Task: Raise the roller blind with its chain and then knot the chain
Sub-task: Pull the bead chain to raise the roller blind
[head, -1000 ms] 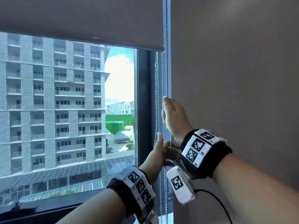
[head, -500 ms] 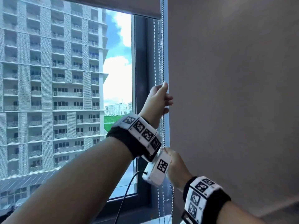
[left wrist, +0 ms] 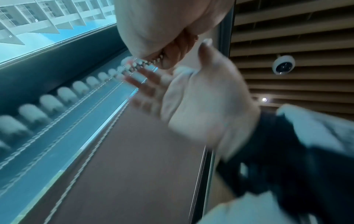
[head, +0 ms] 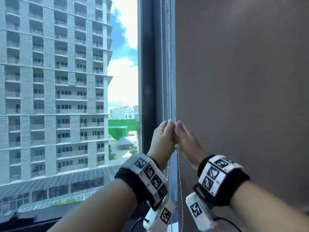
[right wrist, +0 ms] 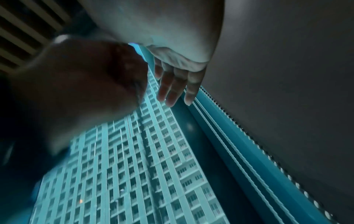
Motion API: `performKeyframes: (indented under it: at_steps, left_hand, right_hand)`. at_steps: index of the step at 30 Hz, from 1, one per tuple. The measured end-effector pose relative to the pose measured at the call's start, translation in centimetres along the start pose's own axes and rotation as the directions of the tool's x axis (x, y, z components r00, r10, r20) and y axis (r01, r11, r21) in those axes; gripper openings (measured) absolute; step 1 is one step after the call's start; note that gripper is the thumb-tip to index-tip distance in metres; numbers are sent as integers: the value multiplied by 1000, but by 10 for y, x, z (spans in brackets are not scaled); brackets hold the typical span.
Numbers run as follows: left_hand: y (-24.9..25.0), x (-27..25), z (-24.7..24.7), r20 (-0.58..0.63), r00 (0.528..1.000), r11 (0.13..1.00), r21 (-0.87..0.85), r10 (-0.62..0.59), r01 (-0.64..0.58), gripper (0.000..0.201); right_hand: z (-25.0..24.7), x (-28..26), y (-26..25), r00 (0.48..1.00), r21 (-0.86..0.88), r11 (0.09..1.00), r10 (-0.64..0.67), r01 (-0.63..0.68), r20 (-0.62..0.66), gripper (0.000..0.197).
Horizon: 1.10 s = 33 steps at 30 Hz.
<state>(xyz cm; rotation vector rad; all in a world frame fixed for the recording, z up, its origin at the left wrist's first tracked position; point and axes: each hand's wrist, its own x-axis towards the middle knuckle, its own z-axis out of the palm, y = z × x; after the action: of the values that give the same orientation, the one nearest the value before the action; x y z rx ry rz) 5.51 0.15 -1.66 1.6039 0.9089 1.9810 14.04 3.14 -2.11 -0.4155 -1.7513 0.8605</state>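
Observation:
The bead chain (head: 170, 81) hangs in several strands between the dark window post and the grey wall. My left hand (head: 164, 136) grips it at chest height; in the left wrist view its fingers are curled round the beads (left wrist: 151, 61). My right hand (head: 184, 138) is pressed up beside the left one with its fingers (right wrist: 172, 84) straight, holding nothing that I can see. Loose chain (head: 179, 173) drops below between my wrists. The blind itself is above the top of the head view.
The window post (head: 147, 81) stands left of the chain and the plain grey wall (head: 242, 97) to its right. A dark sill (head: 33, 220) runs along the bottom left. Overhead are ceiling slats with a white dome camera (left wrist: 284, 64).
The hands pulled the chain in turn, right high, then left high. Now both meet at one height. The blind's bottom edge has risen out of view.

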Motion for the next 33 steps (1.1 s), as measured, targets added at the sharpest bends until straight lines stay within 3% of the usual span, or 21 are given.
performKeyframes:
  at_steps: [4, 8, 11, 15, 18, 24, 29, 33]
  left_hand:
    - [-25, -33, -1, 79, 992, 995, 13, -97, 96, 33]
    - [-46, -46, -5, 132, 969, 974, -62, -207, 217, 30]
    - [-53, -43, -9, 157, 927, 929, -92, -341, 358, 29]
    - [-55, -24, -16, 265, 878, 874, -179, -399, 451, 85]
    - [-33, -9, -22, 296, 884, 894, -156, -363, 419, 89]
    - [22, 37, -14, 351, 907, 953, -105, -233, 285, 61]
    - [57, 64, 5, 202, 972, 970, -184, -123, 161, 26]
    - [55, 68, 12, 61, 994, 990, -101, -93, 99, 34]
  right_hand:
    - [1, 24, -42, 997, 40, 997, -70, 71, -34, 24]
    - [9, 39, -54, 987, -3, 990, -142, 142, -72, 21]
    - [19, 39, -49, 960, -69, 973, -229, 220, -164, 35]
    - [20, 30, -47, 946, -147, 954, -282, 260, -161, 42]
    - [18, 21, -30, 954, -169, 958, -257, 231, -153, 40]
    - [22, -8, 22, 976, -104, 976, -198, 189, -90, 31]
    - [25, -37, 64, 996, -212, 974, -87, 83, -12, 50]
    - [23, -53, 90, 999, -197, 980, 19, -10, 43, 24]
